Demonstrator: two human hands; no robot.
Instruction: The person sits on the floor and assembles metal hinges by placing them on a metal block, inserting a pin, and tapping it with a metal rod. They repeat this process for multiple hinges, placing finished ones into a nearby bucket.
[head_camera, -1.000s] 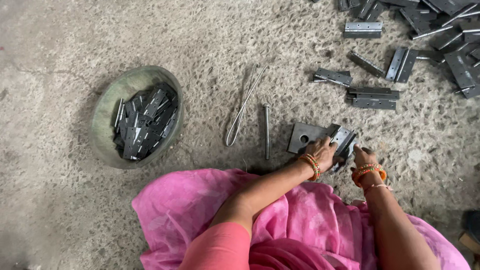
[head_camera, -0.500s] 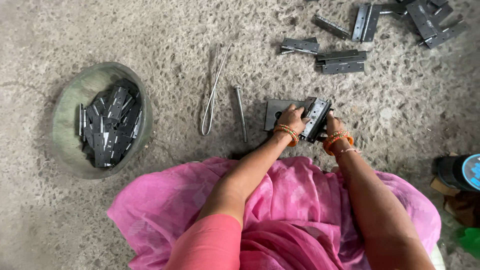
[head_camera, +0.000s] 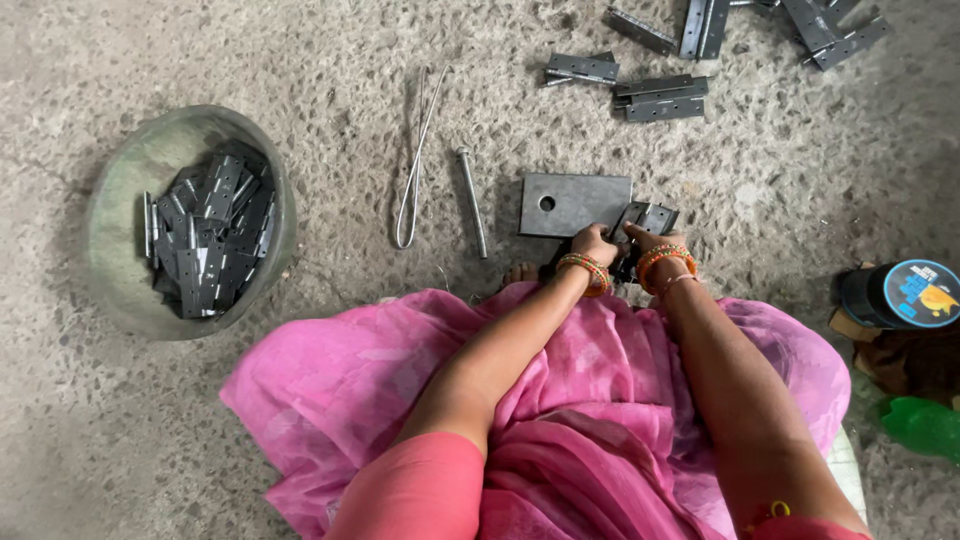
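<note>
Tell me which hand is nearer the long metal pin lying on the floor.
Left. The left hand grips the hinge just right of the pin; the right hand sits farther right, beyond the left hand.

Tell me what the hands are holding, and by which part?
Both the left hand and right hand grip a dark metal hinge by its near end.

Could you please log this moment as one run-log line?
left hand: on hinge | right hand: on hinge | hinge: at metal plate edge | bowl: holds hinges
</note>
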